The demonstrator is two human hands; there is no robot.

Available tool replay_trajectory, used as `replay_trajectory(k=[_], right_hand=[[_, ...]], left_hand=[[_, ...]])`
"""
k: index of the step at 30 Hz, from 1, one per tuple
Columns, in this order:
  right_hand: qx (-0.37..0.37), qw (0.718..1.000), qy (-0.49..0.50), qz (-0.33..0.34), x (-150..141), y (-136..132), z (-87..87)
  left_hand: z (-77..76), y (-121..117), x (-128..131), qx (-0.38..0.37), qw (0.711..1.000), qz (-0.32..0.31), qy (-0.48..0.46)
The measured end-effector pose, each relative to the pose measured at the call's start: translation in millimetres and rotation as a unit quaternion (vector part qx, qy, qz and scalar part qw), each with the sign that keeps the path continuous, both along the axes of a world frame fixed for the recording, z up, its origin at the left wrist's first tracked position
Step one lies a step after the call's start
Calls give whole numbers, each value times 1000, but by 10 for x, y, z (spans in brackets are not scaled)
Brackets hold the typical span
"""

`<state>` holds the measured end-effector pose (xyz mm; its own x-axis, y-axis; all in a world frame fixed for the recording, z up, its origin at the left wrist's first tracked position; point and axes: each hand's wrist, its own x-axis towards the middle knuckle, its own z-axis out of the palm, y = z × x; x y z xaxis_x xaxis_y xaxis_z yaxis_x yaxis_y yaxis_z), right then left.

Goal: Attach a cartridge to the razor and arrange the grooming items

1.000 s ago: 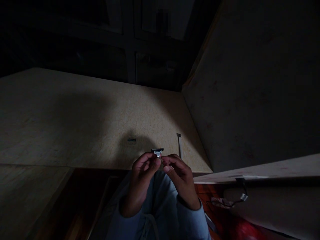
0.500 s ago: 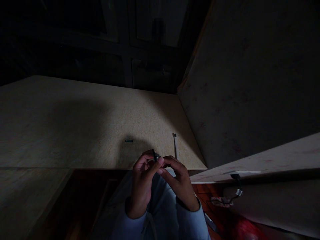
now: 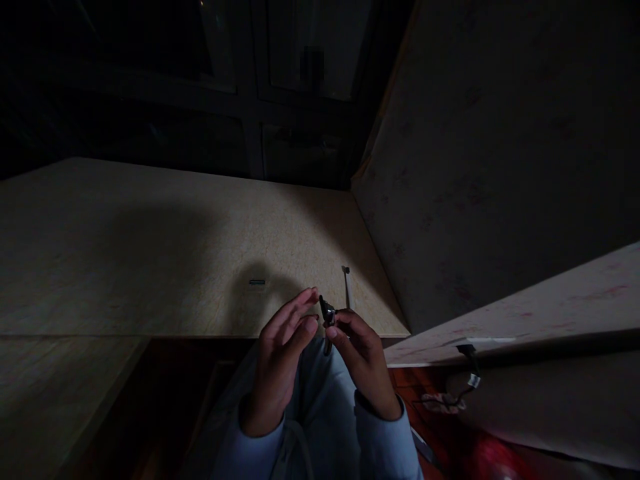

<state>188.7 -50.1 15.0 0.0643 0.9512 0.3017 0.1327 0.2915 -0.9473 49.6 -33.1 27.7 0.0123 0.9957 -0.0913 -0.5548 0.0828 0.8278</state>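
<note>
My right hand [image 3: 356, 343] pinches a small dark shiny object [image 3: 329, 313] between thumb and fingers, just above my lap at the table's front edge. It has a flat dark piece at its upper left and a narrow part sticking out below the fingers; its kind is hard to make out in the dim light. Close by on the left, my left hand [image 3: 287, 350] is open, thumb and fingers apart, with a small gap to the object. A short dark bar [image 3: 257, 282] lies on the tabletop [image 3: 200, 253], beyond my left hand.
A thin pale stick with a dark tip [image 3: 349, 287] lies on the table beyond my right hand. A patterned wall panel [image 3: 475, 167] rises at the right. Dark window frames [image 3: 253, 133] stand behind the table. A black cable [image 3: 475, 367] hangs at the lower right.
My left hand has let go of the dark object and moved slightly left, its fingers opening. The object stays in my right hand and now shows more of itself.
</note>
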Motion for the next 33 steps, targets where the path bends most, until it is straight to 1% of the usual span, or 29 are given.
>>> replay_trajectory(k=[9,14,19,23,26,29,31,33], right_hand=[[3,999,-35,38,-33,-23,45],[12,995,-74,62,-45,-5,100],[9,994,-84,73,-33,17,79],[6,995,-80,63,-58,32,28],[4,997,-64,37,-107,44,-25],[-1,999,-43,10,-140,56,-77],[-8,999,-32,-4,-141,62,-102],[-15,999,-20,-20,-128,67,-121]], left_hand=[[-22,-7,-11,-18,1000,-24,-3],[-33,0,-42,-23,999,-30,19],[-75,29,-49,-15,999,-30,41],[-122,51,-12,-5,999,-22,41],[-138,49,12,-16,999,-13,25],[-141,57,4,-28,999,-16,12],[-147,79,-17,-36,999,-9,22],[-161,109,-41,-44,998,11,44]])
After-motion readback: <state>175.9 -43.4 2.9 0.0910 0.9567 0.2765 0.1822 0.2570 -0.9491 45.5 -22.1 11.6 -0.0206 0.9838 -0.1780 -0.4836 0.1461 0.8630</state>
